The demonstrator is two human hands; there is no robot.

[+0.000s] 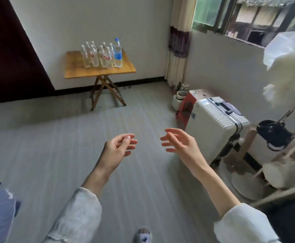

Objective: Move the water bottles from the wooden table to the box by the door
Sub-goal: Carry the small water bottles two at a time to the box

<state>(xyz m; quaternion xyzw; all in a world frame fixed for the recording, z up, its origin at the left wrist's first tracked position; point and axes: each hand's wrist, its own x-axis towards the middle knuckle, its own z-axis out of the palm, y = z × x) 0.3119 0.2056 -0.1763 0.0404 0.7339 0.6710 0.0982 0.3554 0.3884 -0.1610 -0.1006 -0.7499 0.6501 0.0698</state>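
A small wooden folding table [76,71] stands against the far white wall. On it stand several clear water bottles with red labels [95,56] and one taller bottle with a blue cap and blue label [117,53]. My left hand [118,148] and my right hand [180,144] hover empty over the grey floor, well short of the table. The fingers of both are loosely curled and apart. The box is not in view.
A dark red door or panel [8,55] fills the left. A white suitcase [215,125] stands at the right, with a red box [187,106] and small pots behind it. A rack with white cloth [287,67] is at the far right. Grey floor [55,146] lies between.
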